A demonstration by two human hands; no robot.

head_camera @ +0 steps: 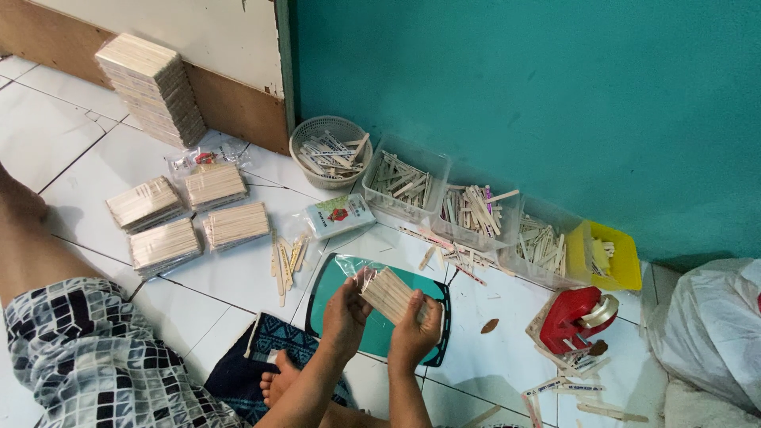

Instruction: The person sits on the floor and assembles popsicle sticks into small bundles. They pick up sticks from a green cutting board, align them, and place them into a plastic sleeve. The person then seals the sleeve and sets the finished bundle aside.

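I sit on a white tiled floor and hold a bundle of flat wooden sticks (387,292) in a clear plastic sleeve. My left hand (345,317) grips its near-left end. My right hand (414,333) grips its right side. Both hands are above a teal mat (333,277) with a dark rim. Several packed stick bundles (165,246) lie in a block to the left. A few loose sticks (285,261) lie between them and the mat.
Along the teal wall stand a round basket (329,150), clear bins (400,186) of sticks and a yellow tray (618,257). A red tape dispenser (577,317) sits at right, a white sack (713,329) beyond. A tall stack of stick packs (151,87) leans at the back left.
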